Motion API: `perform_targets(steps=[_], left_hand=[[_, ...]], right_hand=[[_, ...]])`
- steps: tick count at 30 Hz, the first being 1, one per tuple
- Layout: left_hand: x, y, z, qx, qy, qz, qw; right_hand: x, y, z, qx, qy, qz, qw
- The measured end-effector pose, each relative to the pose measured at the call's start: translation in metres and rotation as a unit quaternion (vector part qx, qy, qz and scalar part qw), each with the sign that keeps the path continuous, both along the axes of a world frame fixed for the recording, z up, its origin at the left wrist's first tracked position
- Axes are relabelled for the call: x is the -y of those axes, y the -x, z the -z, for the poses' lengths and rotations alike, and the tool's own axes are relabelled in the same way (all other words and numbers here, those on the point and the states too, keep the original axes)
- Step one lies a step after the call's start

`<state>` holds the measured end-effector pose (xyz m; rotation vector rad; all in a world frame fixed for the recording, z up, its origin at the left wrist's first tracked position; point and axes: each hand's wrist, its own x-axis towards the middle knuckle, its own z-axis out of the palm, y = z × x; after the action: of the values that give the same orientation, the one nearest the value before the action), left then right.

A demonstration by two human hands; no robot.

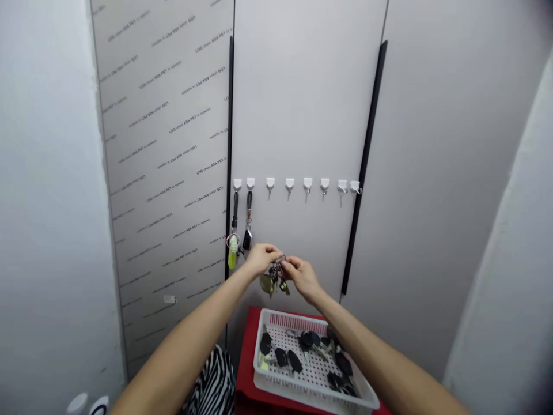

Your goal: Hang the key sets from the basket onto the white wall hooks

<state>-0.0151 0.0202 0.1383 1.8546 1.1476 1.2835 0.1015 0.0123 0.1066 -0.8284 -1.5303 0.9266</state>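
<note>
Both my hands are raised in front of a grey cabinet door, holding one bunch of keys point(273, 279) between them. My left hand point(260, 257) pinches its ring from the left, and my right hand point(301, 275) grips it from the right; a brass-coloured piece dangles below. Above is a row of several white hooks point(289, 185). The two leftmost hooks carry key sets: one with a yellow-green tag point(233, 251) and one with a dark fob point(247, 238). The other hooks are bare.
Below my hands a white perforated basket point(276, 316) holds several black car keys and sits on a red surface point(249, 346). A black-and-white striped cloth point(212, 385) is at the lower left. Black vertical door handles point(365, 161) flank the panel. Walls close in on both sides.
</note>
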Motion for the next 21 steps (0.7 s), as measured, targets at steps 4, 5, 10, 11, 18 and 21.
perform_targets(steps=[4, 5, 10, 11, 18, 21], left_hand=[[-0.019, 0.009, -0.025, 0.057, -0.072, -0.107, 0.990], [-0.022, 0.012, -0.030, 0.061, -0.097, -0.130, 0.985], [-0.028, 0.021, -0.050, -0.013, -0.155, -0.192, 0.969], [-0.029, 0.022, -0.054, -0.036, -0.148, -0.203, 0.967], [-0.033, 0.023, -0.066, -0.127, -0.118, -0.214, 0.961], [-0.034, 0.021, -0.060, -0.136, -0.119, -0.204, 0.962]], right_hand=[[-0.023, 0.021, -0.049, -0.081, 0.011, 0.021, 0.996], [-0.029, 0.027, -0.062, -0.095, 0.012, 0.029, 0.995], [-0.054, 0.047, -0.118, -0.141, 0.000, 0.062, 0.988], [-0.058, 0.050, -0.126, -0.143, -0.003, 0.068, 0.987], [-0.083, 0.056, -0.144, -0.099, 0.017, 0.142, 0.985], [-0.091, 0.054, -0.137, -0.086, 0.018, 0.153, 0.984]])
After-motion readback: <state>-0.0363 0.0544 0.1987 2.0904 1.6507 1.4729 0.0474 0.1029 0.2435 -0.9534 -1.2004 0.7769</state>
